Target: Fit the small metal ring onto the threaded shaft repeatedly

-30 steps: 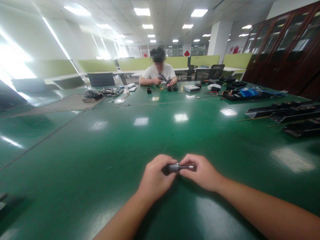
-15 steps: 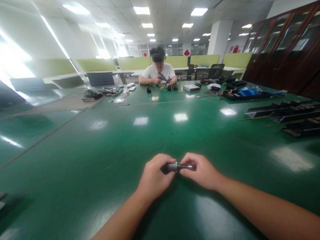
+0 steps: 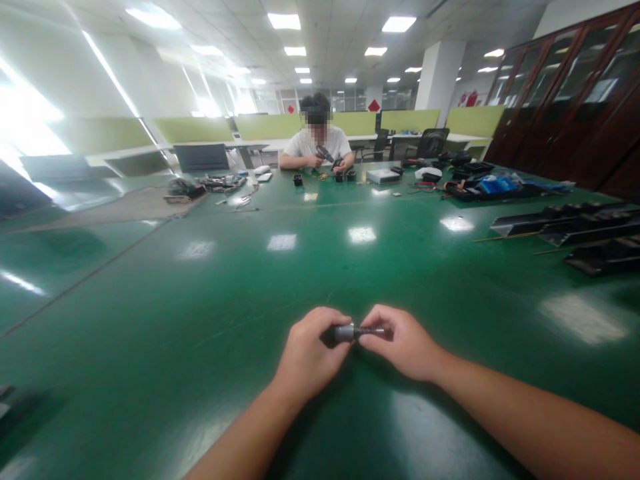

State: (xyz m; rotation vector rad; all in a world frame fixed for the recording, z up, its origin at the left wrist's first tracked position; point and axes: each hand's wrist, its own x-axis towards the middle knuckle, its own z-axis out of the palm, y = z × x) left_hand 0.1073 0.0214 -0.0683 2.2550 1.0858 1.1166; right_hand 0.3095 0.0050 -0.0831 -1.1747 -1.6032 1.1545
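Observation:
A small dark metal cylinder with a thin shaft [image 3: 353, 331] lies level between my two hands, just above the green table [image 3: 200, 313]. My left hand [image 3: 309, 357] is closed around its thicker left end. My right hand [image 3: 406, 341] pinches the thin shaft on the right with fingers pressed together. Both forearms reach in from the bottom edge. The ends of the part are hidden inside my fingers.
A person in a white shirt [image 3: 317, 143] sits at the table's far end handling small parts. Black trays [image 3: 575, 223] line the right side. Tools and blue items [image 3: 493, 187] lie at the far right, more clutter [image 3: 200, 187] at the far left.
Both hands and the part have shifted very slightly up in the view; the grip looks the same.

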